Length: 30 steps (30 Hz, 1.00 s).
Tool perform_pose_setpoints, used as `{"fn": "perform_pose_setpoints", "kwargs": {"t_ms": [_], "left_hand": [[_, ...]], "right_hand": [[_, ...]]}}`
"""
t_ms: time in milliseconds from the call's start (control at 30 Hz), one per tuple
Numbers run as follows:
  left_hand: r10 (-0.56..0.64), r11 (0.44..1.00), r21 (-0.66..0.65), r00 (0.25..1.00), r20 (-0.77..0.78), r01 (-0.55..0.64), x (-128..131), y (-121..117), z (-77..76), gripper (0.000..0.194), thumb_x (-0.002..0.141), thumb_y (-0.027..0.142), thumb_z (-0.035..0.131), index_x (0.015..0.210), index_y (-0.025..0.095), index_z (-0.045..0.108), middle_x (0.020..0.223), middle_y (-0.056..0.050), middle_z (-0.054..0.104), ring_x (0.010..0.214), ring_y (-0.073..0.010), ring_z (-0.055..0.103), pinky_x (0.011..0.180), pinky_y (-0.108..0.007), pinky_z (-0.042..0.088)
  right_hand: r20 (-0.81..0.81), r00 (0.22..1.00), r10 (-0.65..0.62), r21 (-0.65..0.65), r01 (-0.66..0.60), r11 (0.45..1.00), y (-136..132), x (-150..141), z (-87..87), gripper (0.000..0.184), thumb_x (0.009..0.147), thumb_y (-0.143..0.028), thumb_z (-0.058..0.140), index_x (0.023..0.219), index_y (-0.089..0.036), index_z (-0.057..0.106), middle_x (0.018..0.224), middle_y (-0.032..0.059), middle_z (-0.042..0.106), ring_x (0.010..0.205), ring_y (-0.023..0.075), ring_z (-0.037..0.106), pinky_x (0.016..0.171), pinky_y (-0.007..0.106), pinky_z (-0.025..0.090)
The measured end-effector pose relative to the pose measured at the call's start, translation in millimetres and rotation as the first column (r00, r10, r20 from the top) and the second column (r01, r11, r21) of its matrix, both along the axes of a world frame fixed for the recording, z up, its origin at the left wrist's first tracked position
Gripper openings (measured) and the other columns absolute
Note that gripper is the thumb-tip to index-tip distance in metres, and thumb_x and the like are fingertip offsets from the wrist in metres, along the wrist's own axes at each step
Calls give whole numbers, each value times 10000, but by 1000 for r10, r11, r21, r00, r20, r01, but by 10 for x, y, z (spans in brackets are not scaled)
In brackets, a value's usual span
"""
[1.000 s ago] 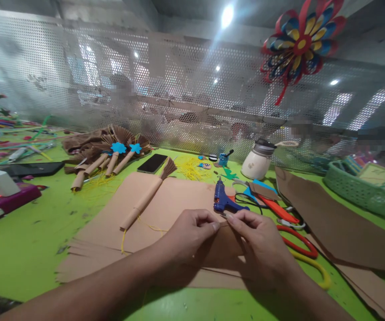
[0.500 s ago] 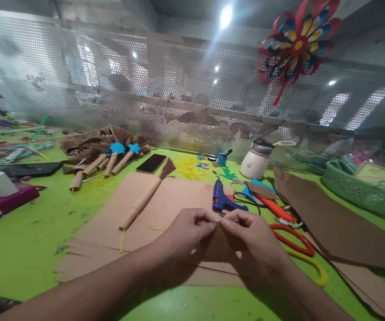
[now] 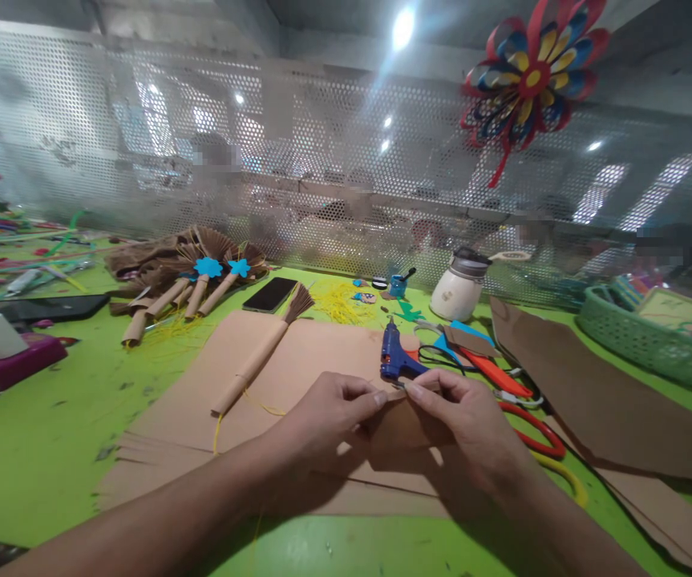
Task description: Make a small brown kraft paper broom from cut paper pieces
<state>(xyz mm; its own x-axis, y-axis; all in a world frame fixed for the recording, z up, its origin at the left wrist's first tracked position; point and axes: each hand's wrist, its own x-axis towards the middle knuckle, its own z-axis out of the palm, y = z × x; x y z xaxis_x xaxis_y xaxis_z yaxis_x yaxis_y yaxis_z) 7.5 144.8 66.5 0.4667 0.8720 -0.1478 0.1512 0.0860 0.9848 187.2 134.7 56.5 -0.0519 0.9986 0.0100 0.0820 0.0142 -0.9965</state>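
My left hand (image 3: 338, 409) and my right hand (image 3: 469, 417) pinch the upper edge of a small piece of brown paper (image 3: 402, 429) between thumbs and fingers. The piece hangs over a stack of brown paper sheets (image 3: 315, 353). Just beyond my fingers lies a blue glue gun (image 3: 394, 353), its nozzle pointing away. To the left, a rolled brown paper tube (image 3: 249, 369) with a frayed paper end and yellow string lies across the sheets. Red-handled scissors (image 3: 535, 433) are near my right wrist, with a yellow handle partly behind it.
Finished paper bundles with blue flowers (image 3: 207, 268) lie at the back left, near a phone (image 3: 270, 294). A white jar (image 3: 455, 292), dark brown paper (image 3: 598, 393) and a green basket (image 3: 622, 336) stand or lie right. A purple power strip (image 3: 18, 369) is at left.
My hands have moved slightly apart, the right one shifting right along the paper's edge. More of the brown paper piece now shows between them.
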Motion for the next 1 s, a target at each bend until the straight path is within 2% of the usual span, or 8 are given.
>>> {"fn": "perform_pose_setpoints", "kwargs": {"t_ms": [100, 267, 467, 667, 833, 1000], "left_hand": [[26, 995, 95, 998, -60, -20, 14, 11, -3, 290, 748, 378, 545, 631, 122, 616, 541, 6, 520, 524, -104, 450, 523, -214, 340], [-26, 986, 162, 996, -88, 40, 21, -23, -30, 292, 798, 364, 488, 662, 135, 608, 553, 16, 524, 514, -100, 459, 498, -204, 337], [-43, 989, 136, 996, -80, 53, 4, 10, -88, 293, 789, 379, 497, 639, 137, 566, 541, 16, 514, 512, -109, 479, 504, -211, 357], [-88, 986, 140, 995, -53, 95, 0, 24, -117, 295, 794, 403, 487, 681, 137, 549, 582, 21, 496, 528, -101, 453, 516, -210, 352], [-95, 976, 191, 994, -59, 105, 9, -4, -118, 283, 804, 365, 473, 633, 144, 522, 573, 35, 457, 522, -86, 400, 500, -195, 320], [-94, 976, 194, 995, -19, 96, 31, -30, -81, 246, 803, 331, 490, 666, 141, 565, 580, 28, 505, 538, -85, 444, 519, -189, 339]], "right_hand": [[35, 999, 3, 23, -4, 1000, 5, 26, -14, 270, 706, -411, 671, 694, -148, 610, 621, 2, 554, 592, 128, 452, 535, 244, 336], [6, 1000, 31, 8, -31, 999, 13, 53, -4, 269, 706, -408, 678, 693, -149, 606, 623, -2, 547, 597, 125, 464, 551, 249, 353], [-116, 992, 55, -78, -64, 995, 24, 54, 23, 267, 643, -391, 729, 662, -157, 601, 607, -1, 571, 585, 134, 500, 552, 251, 364], [-210, 974, 82, -121, -109, 987, 6, 42, 40, 261, 652, -365, 730, 640, -154, 577, 574, -16, 546, 542, 110, 469, 517, 229, 342], [-158, 983, 95, -127, -115, 985, 9, 37, 69, 282, 588, -371, 770, 640, -140, 617, 602, -8, 560, 548, 104, 465, 515, 224, 337], [-139, 988, 60, -124, -77, 989, -9, 11, 91, 283, 543, -367, 789, 580, -136, 631, 542, -17, 547, 514, 93, 438, 500, 224, 317]]}}
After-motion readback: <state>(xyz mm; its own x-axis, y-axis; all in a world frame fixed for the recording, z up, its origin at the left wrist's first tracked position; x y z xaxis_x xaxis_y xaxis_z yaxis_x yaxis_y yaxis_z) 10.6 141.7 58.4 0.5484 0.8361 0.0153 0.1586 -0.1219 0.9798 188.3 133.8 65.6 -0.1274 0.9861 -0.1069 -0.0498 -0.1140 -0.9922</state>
